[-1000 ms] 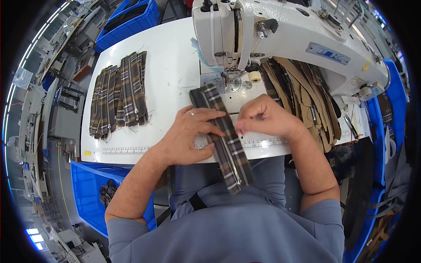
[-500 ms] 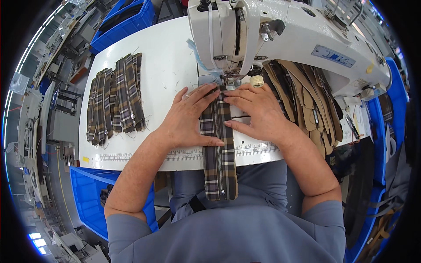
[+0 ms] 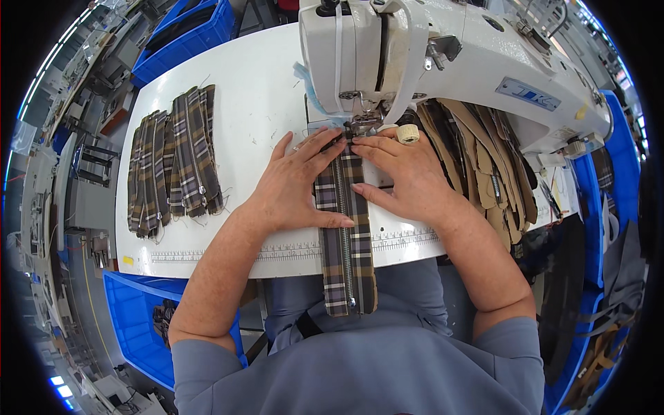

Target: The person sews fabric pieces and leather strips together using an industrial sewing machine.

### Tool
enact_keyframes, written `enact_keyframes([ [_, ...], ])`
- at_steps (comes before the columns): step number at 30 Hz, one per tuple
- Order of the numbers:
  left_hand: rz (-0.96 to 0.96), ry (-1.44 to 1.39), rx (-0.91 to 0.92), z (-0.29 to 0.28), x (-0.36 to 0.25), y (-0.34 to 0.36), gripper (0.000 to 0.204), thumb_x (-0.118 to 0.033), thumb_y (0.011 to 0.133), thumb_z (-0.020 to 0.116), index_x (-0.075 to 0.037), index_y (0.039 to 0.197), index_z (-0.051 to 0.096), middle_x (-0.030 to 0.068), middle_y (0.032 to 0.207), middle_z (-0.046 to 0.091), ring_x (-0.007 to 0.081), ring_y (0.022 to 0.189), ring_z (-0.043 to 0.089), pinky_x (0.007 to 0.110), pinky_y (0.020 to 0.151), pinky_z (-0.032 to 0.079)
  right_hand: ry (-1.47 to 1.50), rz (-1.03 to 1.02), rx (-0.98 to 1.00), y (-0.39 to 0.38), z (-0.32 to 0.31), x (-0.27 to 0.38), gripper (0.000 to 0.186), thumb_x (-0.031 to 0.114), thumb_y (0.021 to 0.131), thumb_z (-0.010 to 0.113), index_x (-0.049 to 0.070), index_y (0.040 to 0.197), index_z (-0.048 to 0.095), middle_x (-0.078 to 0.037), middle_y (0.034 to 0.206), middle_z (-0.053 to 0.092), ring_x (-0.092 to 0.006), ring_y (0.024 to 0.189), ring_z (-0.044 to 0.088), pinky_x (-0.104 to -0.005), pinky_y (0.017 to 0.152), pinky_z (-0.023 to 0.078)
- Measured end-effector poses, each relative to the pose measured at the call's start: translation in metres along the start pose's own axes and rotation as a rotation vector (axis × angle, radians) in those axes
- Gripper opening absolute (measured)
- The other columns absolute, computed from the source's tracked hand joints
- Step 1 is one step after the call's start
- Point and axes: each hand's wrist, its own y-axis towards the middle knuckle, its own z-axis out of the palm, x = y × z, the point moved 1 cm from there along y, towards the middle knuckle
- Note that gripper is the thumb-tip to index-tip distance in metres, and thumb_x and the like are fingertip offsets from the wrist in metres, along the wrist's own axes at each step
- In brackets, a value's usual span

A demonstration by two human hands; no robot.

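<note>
A brown, black and grey plaid fabric strip with a metal zipper (image 3: pixel 348 259) runs from the needle area of a white sewing machine (image 3: pixel 443 69) toward my lap. Its near end, with the zipper pull, hangs over the table's front edge. My left hand (image 3: pixel 290 190) lies on the strip's left side, fingertips near the presser foot (image 3: pixel 361 126) and thumb stretched across the zipper. On the right side, my right hand (image 3: pixel 418 183) rests flat with fingers extended, its fingertips on the strip's edge just before the foot. The strip's far end is hidden under the machine head.
Several plaid zipper strips (image 3: pixel 176 159) lie in a pile at the table's left. Under the machine arm sits a stack of tan and dark pieces (image 3: pixel 477 152). A ruler scale (image 3: pixel 200 256) marks the white table's front edge. Blue bins (image 3: pixel 138 325) stand below, behind and right.
The view has shifted slightly, so the table and left pile appear a little farther left. Both hands stay on the plaid strip in nearly the same pose.
</note>
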Motion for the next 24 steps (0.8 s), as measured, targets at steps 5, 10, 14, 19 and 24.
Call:
enact_keyframes([
  [5,0.029,0.018,-0.023,-0.0015,-0.0020,-0.0001,0.121,-0.078,0.063,0.085,-0.011,0.158,0.049,0.0091,0.170,0.039,0.0316,0.161,0.029,0.064,0.130,0.011,-0.020,-0.002,0.005,0.0000,-0.0007,0.0010,0.056,0.045,0.090,0.075,0.006,0.130,0.072,-0.004,0.133,0.071,-0.0259,0.109,0.060,-0.0411,0.101,0.043],
  [10,0.028,-0.044,-0.031,-0.0017,-0.0035,-0.0007,0.112,-0.071,0.066,0.087,-0.013,0.155,0.054,0.0082,0.168,0.043,0.0324,0.159,0.033,0.065,0.130,0.010,-0.020,-0.015,-0.026,-0.0024,0.0011,0.0001,0.055,0.044,0.089,0.076,0.006,0.129,0.072,-0.004,0.133,0.070,-0.0256,0.109,0.059,-0.0409,0.100,0.043],
  [14,0.011,-0.061,-0.032,-0.0024,-0.0053,-0.0006,0.108,-0.068,0.066,0.088,-0.014,0.154,0.055,0.0081,0.167,0.044,0.0320,0.158,0.034,0.065,0.130,0.009,-0.025,-0.005,-0.019,-0.0031,-0.0001,0.0015,0.055,0.044,0.088,0.076,0.006,0.128,0.072,-0.004,0.133,0.070,-0.0257,0.110,0.059,-0.0406,0.099,0.043],
  [19,0.002,-0.079,-0.044,-0.0020,-0.0050,-0.0014,0.095,-0.061,0.071,0.088,-0.016,0.150,0.061,0.0068,0.163,0.051,0.0277,0.156,0.038,0.062,0.131,0.008,-0.035,-0.018,-0.032,-0.0034,0.0000,0.0026,0.056,0.046,0.089,0.075,0.005,0.127,0.072,-0.006,0.134,0.069,-0.0264,0.112,0.059,-0.0407,0.099,0.043],
  [24,-0.028,-0.125,-0.073,0.0007,-0.0020,-0.0013,0.076,-0.055,0.078,0.086,-0.016,0.141,0.069,0.0062,0.155,0.059,0.0261,0.153,0.044,0.060,0.131,0.009,-0.044,-0.013,-0.010,-0.0024,-0.0004,0.0030,0.057,0.047,0.091,0.074,0.004,0.128,0.072,-0.007,0.135,0.070,-0.0271,0.114,0.059,-0.0411,0.100,0.043],
])
